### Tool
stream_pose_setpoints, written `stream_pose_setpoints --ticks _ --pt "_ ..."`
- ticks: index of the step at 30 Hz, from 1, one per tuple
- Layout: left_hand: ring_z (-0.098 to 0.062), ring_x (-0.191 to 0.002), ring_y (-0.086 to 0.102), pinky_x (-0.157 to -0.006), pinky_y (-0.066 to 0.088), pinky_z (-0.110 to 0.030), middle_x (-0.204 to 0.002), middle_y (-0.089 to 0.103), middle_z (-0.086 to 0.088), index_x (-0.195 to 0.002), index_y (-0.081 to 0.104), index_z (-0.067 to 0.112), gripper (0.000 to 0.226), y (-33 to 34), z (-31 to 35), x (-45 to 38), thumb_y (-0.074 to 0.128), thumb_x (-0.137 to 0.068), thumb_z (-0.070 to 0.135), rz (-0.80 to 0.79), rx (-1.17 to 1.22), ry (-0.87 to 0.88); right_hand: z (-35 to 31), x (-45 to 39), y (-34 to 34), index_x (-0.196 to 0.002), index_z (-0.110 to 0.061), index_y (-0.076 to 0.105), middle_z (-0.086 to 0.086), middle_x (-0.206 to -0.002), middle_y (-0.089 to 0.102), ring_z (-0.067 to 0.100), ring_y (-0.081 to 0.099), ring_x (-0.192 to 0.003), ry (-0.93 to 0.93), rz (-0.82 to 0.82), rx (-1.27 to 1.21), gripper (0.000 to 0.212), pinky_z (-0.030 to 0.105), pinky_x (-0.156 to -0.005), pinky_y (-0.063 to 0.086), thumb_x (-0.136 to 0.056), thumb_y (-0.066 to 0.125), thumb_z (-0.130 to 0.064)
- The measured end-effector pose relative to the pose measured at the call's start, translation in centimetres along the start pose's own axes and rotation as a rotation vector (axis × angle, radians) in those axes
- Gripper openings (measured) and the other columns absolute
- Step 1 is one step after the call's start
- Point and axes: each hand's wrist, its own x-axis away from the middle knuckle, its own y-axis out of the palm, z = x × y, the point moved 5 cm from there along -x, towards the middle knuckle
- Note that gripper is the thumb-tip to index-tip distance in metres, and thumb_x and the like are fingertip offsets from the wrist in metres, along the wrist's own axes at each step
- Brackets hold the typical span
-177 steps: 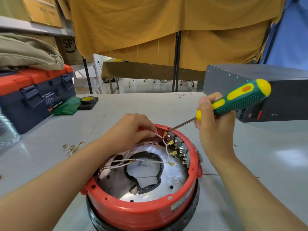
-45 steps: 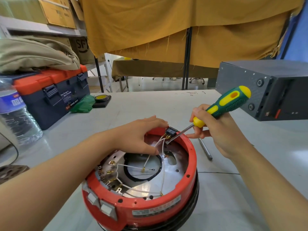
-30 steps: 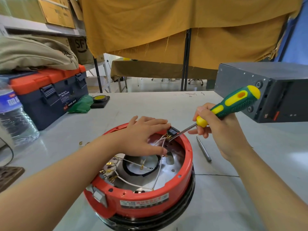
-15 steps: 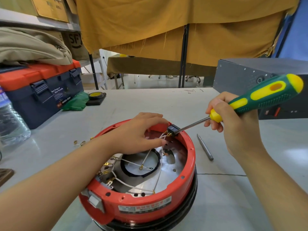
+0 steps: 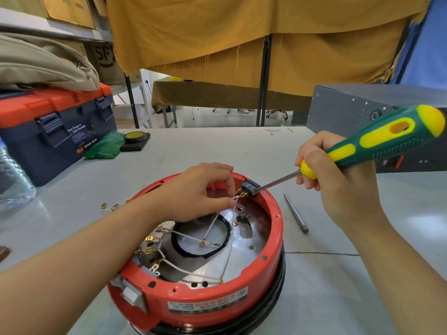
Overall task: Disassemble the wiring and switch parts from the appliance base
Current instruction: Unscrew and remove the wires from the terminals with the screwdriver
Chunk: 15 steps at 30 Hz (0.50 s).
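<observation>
Red plastic forms the round base (image 5: 200,303), which sits open-side up on the grey table (image 5: 326,298), on a black ring. At its far rim the left hand (image 5: 193,192) reaches in with fingers curled, thumb and forefinger pinching a white wire (image 5: 232,221) just where it meets the brass terminals of a small black switch (image 5: 249,186). The switch sits on the rim immediately right of that pinch. The right hand (image 5: 338,180) wraps its fingers round the green and yellow handle of a screwdriver (image 5: 377,143), gripping near the yellow collar; the steel shaft runs down and left from that grip to the switch, its tip against the black body. Whether the tip is under or beside the switch I cannot tell.

Below the left pinch, inside the base, more white wires cross a shiny metal plate (image 5: 242,259) with a black-edged hole. Nearer the left forearm a row of brass connectors (image 5: 150,247) stands along the inner wall.

Under the right wrist a thin metal rod (image 5: 296,213) lies on the table, apart from the base. Left of the left forearm, a few loose brass terminals (image 5: 110,206) lie scattered. Further left stand a blue toolbox (image 5: 55,131) with a red lid and a tape roll (image 5: 135,137). Behind the screwdriver handle is a grey metal box (image 5: 343,110).
</observation>
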Motion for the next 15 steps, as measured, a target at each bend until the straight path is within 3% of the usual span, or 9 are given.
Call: stream_pose_setpoints --ticks 2,6,8,12,15 --pt "0.038 -0.101 0.024 -0.084 0.023 0.006 -0.131 0.053 0.01 -0.085 0.063 0.027 0.007 -0.03 0.1 0.05 0.066 -0.085 0.033 -0.001 -0.001 0.001 0.0 0.05 0.1 -0.062 -0.006 0.051 -0.006 -0.055 0.052 0.007 0.052 -0.048 -0.012 -0.009 0.02 0.03 0.007 -0.048 0.037 -0.075 0.047 -0.033" --pt "0.022 -0.109 0.027 -0.089 0.028 -0.007 -0.139 0.046 0.012 -0.081 0.063 0.03 0.008 0.0 0.12 0.01 0.064 -0.085 0.035 -0.001 -0.014 -0.012 0.0 0.16 0.28 -0.064 -0.004 0.05 0.006 -0.064 0.053 0.009 0.052 -0.05 -0.033 -0.013 0.077 0.033 0.008 -0.049 0.038 -0.078 0.046 -0.033" --pt "0.022 -0.11 0.026 -0.088 0.026 -0.002 -0.139 0.045 0.012 -0.08 0.063 0.029 0.008 -0.01 0.21 -0.02 0.064 -0.085 0.035 0.0 -0.015 -0.01 -0.01 0.16 0.19 -0.063 -0.006 0.05 0.007 -0.064 0.053 0.009 0.052 -0.05 -0.032 -0.004 0.071 0.031 0.008 -0.048 0.037 -0.078 0.046 -0.033" --pt "0.017 -0.113 0.029 -0.094 0.028 -0.017 -0.142 0.043 0.012 -0.08 0.063 0.03 0.008 0.0 0.16 0.06 0.063 -0.086 0.035 -0.008 -0.006 -0.031 -0.11 0.16 0.1 -0.062 -0.011 0.05 0.001 -0.062 0.054 0.008 0.053 -0.05 -0.037 0.009 0.058 0.027 0.007 -0.048 0.037 -0.079 0.047 -0.032" --pt "0.021 -0.111 0.031 -0.09 0.028 -0.005 -0.141 0.043 0.012 -0.079 0.063 0.029 0.009 0.01 0.13 0.04 0.063 -0.086 0.035 -0.011 0.0 -0.032 -0.26 0.2 0.07 -0.063 -0.007 0.049 0.006 -0.062 0.052 0.011 0.051 -0.05 -0.053 0.004 0.083 0.03 0.009 -0.048 0.036 -0.079 0.045 -0.032"
